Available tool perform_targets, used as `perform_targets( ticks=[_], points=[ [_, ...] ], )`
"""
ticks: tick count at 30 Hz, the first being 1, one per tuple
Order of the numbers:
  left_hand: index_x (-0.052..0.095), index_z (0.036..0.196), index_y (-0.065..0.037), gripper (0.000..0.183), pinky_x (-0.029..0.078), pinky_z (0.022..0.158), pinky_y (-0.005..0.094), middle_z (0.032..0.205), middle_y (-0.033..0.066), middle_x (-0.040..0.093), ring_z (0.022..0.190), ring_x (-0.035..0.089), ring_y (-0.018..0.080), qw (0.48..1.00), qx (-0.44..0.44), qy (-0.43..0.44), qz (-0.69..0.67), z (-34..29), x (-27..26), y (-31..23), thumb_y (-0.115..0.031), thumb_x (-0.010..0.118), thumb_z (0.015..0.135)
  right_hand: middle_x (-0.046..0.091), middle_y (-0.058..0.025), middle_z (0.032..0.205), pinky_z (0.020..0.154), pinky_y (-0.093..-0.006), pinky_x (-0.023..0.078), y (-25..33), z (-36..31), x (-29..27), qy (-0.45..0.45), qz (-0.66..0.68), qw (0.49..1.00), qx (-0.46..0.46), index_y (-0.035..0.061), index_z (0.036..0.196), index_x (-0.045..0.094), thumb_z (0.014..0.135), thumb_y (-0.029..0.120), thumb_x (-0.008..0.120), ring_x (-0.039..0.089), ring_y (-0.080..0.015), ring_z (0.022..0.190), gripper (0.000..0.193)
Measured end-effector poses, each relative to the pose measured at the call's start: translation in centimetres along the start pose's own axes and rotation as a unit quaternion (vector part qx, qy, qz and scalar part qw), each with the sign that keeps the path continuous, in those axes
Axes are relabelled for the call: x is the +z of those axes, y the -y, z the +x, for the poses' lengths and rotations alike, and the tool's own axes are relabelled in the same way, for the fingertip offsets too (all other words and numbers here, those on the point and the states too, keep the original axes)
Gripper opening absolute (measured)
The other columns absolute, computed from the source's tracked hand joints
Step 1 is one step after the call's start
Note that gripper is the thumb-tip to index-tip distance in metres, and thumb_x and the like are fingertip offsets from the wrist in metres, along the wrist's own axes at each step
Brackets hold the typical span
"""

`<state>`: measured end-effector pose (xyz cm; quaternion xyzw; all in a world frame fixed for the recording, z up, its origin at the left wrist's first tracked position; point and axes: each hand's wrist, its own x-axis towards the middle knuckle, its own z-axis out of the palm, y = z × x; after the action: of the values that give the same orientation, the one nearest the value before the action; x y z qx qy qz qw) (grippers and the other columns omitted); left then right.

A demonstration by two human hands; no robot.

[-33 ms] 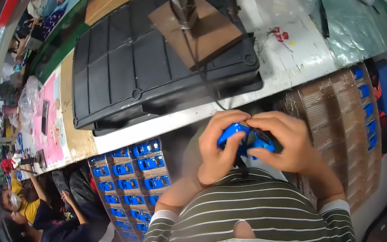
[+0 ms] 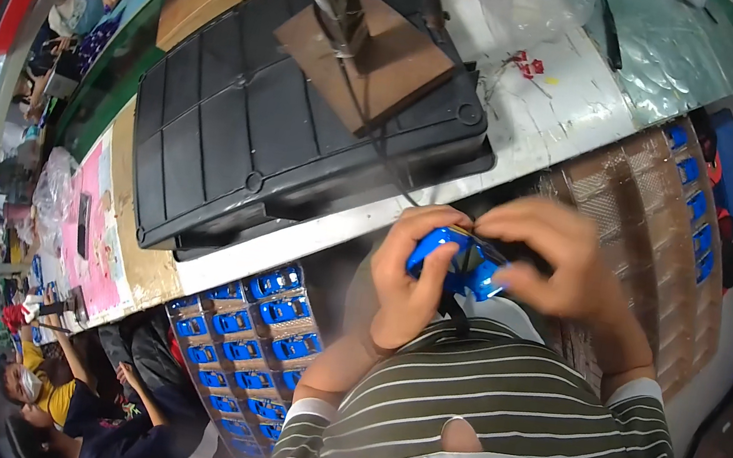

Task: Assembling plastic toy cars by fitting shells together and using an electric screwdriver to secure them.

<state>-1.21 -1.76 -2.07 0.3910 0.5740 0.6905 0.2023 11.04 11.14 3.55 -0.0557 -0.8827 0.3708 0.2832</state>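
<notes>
A blue toy car (image 2: 465,265), glossy with dark window areas, is held in front of my striped shirt. My left hand (image 2: 413,269) is closed round its left end, the thumb lying across its near side. At the car's right end is my right hand (image 2: 551,261), smeared by motion. Its fingers and thumb are apart, the fingertips close to the car; whether they touch it I cannot tell. Below left, a clear tray (image 2: 262,327) holds several blue toy cars like this one in rows.
A black lidded crate (image 2: 223,113) sits on the white table (image 2: 555,106), with a brown board-based stand (image 2: 391,67) on top. To my right is a brown compartment tray (image 2: 644,214) with several blue cars along its far edge. Other people (image 2: 76,394) are at the left.
My right hand's fingers and thumb have spread and come away from the car's right end, uncovering more of it. My left hand keeps its hold, shifted slightly left.
</notes>
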Motion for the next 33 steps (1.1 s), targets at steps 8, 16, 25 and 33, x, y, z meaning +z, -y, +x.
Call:
perform_targets(
  ticks=[8, 16, 25, 33],
  points=[
    [0.052, 0.108, 0.000, 0.028, 0.045, 0.083, 0.0267, 0.099, 0.0114, 0.060, 0.093, 0.057, 0.0164, 0.966, -0.195, 0.076, -0.150, 0.9, 0.0, -1.4, -0.006, 0.061, 0.081, 0.062, -0.0136, 0.092, 0.069, -0.0321, 0.047, -14.7, 4.0, -5.6, -0.077, -0.228, 0.956, 0.169, 0.0029, 0.096, 0.062, 0.081, 0.016, 0.057, 0.060, -0.0258, 0.077, 0.021],
    [0.051, 0.104, -0.001, 0.030, 0.047, 0.078, 0.0273, 0.100, 0.0115, 0.059, 0.089, 0.057, 0.0157, 0.957, -0.203, 0.094, -0.184, 1.2, 0.1, -0.1, -0.004, 0.065, 0.078, 0.064, -0.0103, 0.087, 0.067, -0.0282, 0.046, -18.5, 4.9, -5.8, -0.052, -0.207, 0.967, 0.141, 0.0012, 0.092, 0.065, 0.080, 0.015, 0.060, 0.061, -0.0202, 0.074, 0.019],
    [0.051, 0.103, -0.002, 0.031, 0.047, 0.074, 0.0252, 0.099, 0.0099, 0.058, 0.087, 0.056, 0.0134, 0.968, -0.179, 0.129, -0.119, 1.9, 1.0, -0.6, -0.004, 0.067, 0.077, 0.065, -0.0078, 0.087, 0.069, -0.0213, 0.049, -16.5, 4.5, -6.2, -0.140, 0.191, 0.922, 0.307, -0.0023, 0.097, 0.063, 0.085, 0.017, 0.059, 0.062, -0.0117, 0.074, 0.023],
    [0.052, 0.101, -0.002, 0.031, 0.046, 0.076, 0.0253, 0.096, 0.0098, 0.060, 0.086, 0.056, 0.0136, 0.978, -0.150, 0.095, -0.108, 2.5, 2.0, -1.2, -0.012, 0.069, 0.076, 0.065, -0.0105, 0.084, 0.070, -0.0218, 0.051, -8.3, 4.0, -5.7, -0.083, 0.329, 0.881, 0.329, -0.0023, 0.095, 0.063, 0.084, 0.018, 0.060, 0.063, -0.0132, 0.075, 0.024]
  ],
)
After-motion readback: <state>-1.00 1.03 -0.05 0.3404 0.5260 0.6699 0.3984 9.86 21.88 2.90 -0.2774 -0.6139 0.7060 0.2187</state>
